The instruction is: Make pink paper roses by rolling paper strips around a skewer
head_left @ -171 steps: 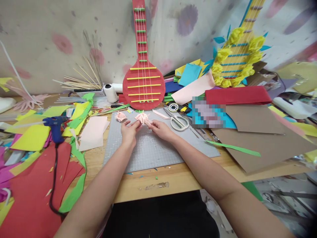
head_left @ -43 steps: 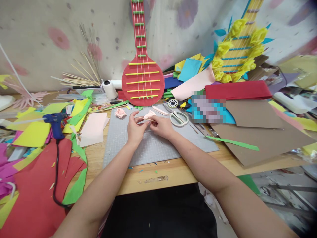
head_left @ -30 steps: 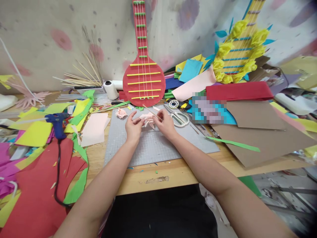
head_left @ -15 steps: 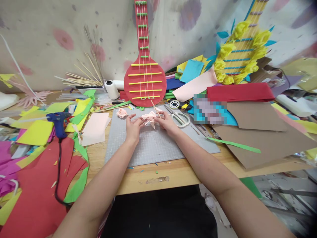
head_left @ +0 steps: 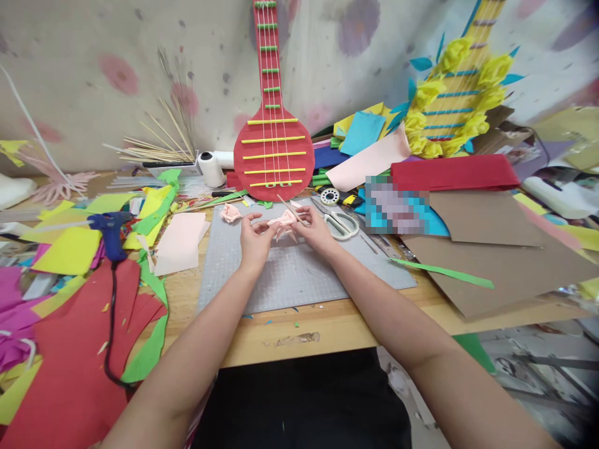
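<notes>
Pinching | left hand [head_left: 255,245] half-curled, pink flower [head_left: 283,219] | right hand [head_left: 318,231] half-curled, thin stick [head_left: 287,204] | grid-printed mat [head_left: 299,274] below

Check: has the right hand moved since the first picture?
Yes: the right hand has shifted rightward, closer to the scissors, which keep their place on the cutting mat.

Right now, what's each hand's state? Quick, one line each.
Left hand: closed on the pale pink, crumpled paper flower.
Right hand: holding a thin, light-brown wooden stick; whether it also pinches the flower is unclear.
</notes>
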Demonstrator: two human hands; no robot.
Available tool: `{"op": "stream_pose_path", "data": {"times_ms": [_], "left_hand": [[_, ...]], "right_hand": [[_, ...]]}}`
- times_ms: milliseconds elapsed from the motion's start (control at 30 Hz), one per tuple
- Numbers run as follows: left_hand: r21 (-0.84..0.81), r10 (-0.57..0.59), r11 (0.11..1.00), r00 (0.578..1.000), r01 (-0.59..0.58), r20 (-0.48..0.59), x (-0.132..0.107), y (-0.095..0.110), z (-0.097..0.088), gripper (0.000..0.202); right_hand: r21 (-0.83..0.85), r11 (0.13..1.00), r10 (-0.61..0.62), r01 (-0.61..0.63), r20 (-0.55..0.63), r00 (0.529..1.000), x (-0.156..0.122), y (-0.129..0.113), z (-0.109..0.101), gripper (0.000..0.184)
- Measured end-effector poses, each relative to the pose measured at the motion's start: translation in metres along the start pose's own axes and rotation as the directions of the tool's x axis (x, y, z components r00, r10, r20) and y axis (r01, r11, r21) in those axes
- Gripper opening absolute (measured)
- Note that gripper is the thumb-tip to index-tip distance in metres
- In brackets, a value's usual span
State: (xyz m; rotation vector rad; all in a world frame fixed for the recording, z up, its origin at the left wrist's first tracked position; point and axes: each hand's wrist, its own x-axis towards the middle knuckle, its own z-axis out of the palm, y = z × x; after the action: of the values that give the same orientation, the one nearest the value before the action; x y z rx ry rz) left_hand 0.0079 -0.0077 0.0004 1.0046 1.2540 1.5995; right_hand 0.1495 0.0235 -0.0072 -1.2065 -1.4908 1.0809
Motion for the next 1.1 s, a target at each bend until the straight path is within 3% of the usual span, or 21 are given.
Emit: {"op": "stream_pose_path", "data": {"times_ms": [167, 300, 433, 733, 933, 1000, 1100], "left_hand": [[-0.014, -0.133, 0.991, 0.991, 0.133, 0.006, 0.000, 0.005, 0.000, 0.038], [-0.013, -0.263, 0.965, 0.965, 0.263, 0.017, -0.001, 0.010, -0.001, 0.037], [-0.034, -0.336, 0.941, 0.941, 0.338, 0.046, -0.001, 0.009, -0.001, 0.036], [-0.111, -0.302, 0.945, 0.951, 0.307, 0.060, -0.001, 0.009, 0.000, 0.041], [-0.215, -0.299, 0.936, 0.952, 0.280, -0.060, 0.005, 0.009, -0.004, 0.034], [-0.248, -0.296, 0.932, 0.950, 0.266, -0.095, 0.006, 0.009, -0.006, 0.034], [-0.291, -0.304, 0.920, 0.947, 0.263, -0.104, 0.007, 0.008, -0.007, 0.033]], "right_hand": [[-0.067, 0.998, 0.010, -0.011, -0.005, 1.000, -0.002, -0.006, -0.001, 0.040], [-0.243, 0.969, -0.077, 0.054, -0.089, 0.993, 0.001, -0.001, -0.002, 0.038], [-0.383, 0.918, -0.146, 0.102, -0.089, 0.985, 0.001, 0.001, -0.005, 0.041], [-0.414, 0.901, -0.182, 0.132, -0.082, 0.980, 0.005, -0.007, -0.004, 0.041], [-0.542, 0.823, -0.295, 0.171, -0.149, 0.944, -0.006, -0.021, -0.004, 0.031], [-0.603, 0.774, -0.322, 0.194, -0.111, 0.940, -0.012, -0.025, -0.002, 0.029], [-0.642, 0.717, -0.301, 0.273, 0.068, 0.951, -0.018, -0.024, 0.002, 0.026]]}}
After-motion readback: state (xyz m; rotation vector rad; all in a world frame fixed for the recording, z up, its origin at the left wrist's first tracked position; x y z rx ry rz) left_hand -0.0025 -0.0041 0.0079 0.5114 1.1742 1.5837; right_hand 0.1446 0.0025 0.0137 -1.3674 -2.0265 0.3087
